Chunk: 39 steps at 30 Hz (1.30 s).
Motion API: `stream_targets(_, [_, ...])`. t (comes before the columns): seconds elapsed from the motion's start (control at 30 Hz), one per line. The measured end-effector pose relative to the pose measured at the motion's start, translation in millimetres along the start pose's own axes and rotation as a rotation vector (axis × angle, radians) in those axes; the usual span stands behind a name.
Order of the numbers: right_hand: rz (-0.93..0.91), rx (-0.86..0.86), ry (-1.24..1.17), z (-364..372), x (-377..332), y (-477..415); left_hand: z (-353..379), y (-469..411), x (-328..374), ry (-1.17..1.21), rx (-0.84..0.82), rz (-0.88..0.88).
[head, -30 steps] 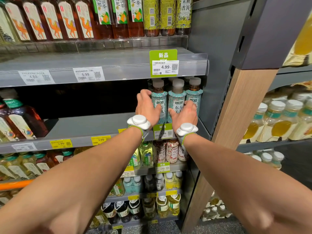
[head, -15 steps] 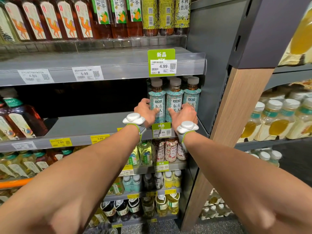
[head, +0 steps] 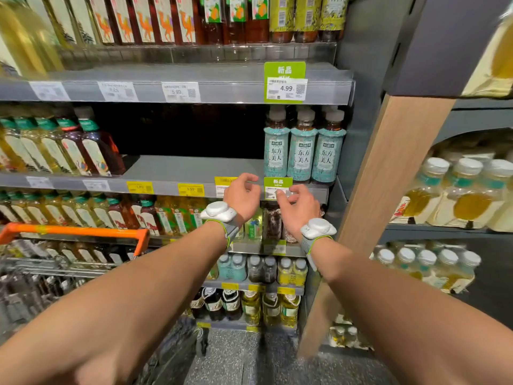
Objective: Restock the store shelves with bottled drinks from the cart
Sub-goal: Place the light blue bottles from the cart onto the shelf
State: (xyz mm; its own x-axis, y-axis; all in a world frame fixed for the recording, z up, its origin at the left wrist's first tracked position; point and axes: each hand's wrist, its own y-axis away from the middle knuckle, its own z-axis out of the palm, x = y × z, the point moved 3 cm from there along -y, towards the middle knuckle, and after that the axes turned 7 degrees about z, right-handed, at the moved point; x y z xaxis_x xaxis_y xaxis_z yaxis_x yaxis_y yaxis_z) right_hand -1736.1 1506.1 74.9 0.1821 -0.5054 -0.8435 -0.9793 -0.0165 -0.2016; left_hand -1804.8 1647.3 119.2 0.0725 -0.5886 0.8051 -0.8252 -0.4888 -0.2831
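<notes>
A green new-product sign (head: 284,81) reads 4.99, with a white price label (head: 180,91) reading 5.99 to its left. Yellow price tags (head: 191,189) sit lower. A slanted wooden post (head: 388,190) stands right, above speckled grey floor (head: 249,357).

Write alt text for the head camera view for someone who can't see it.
The left hand and right hand, both empty, fingers loosely curled, hover at the shelf edge below three teal-labelled bottles at the shelf's right end. An orange-handled cart sits lower left.
</notes>
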Motion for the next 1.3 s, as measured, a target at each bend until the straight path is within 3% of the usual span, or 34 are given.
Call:
stream_targets(0.37, [-0.051, -0.208, -0.141, 70.7, -60.4, 112.7, -120.0, 86.7, -58.9, -0.083, 0.140, -0.084])
stream_targets(0.67, [-0.161, -0.489, -0.134, 179.6, -147.5, 288.0, -284.1, 191.6, -164.2, -0.148, 0.297, -0.224])
stream_targets(0.87, [-0.225, -0.752, -0.081, 266.0, -178.7, 406.2, -379.4, 281.6, -252.6, -0.141, 0.445, -0.450])
stream_targets(1.3, [-0.375, -1.208, -0.020, 408.5, -215.8, 522.8, -467.3, 361.1, -348.6, -0.215, 0.748, -0.853])
